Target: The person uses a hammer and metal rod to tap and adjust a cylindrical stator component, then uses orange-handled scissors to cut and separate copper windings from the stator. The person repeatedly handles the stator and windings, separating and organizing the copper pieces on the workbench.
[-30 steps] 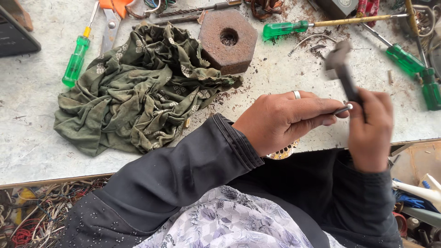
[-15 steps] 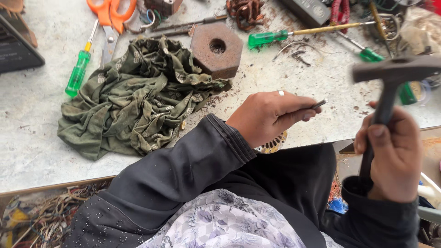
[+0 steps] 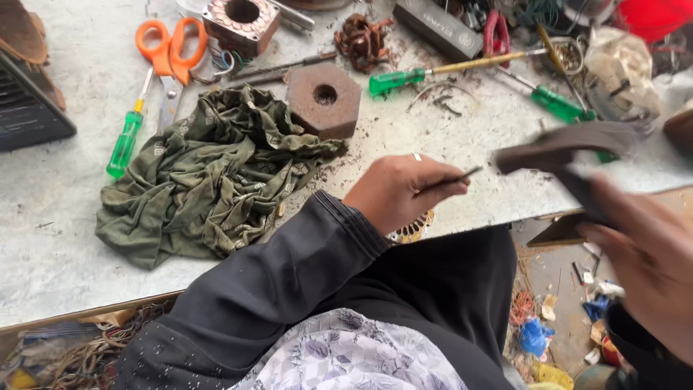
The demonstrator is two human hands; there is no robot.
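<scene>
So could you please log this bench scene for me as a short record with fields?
left hand: pinches a thin metal rod at the table edge
right hand: grips a hammer, blurred
cloth: green, crumpled, left of the left hand
hex block: rusty, holed, touching the cloth
screwdrivers: green handles, one by orange scissors, one behind the block
</scene>
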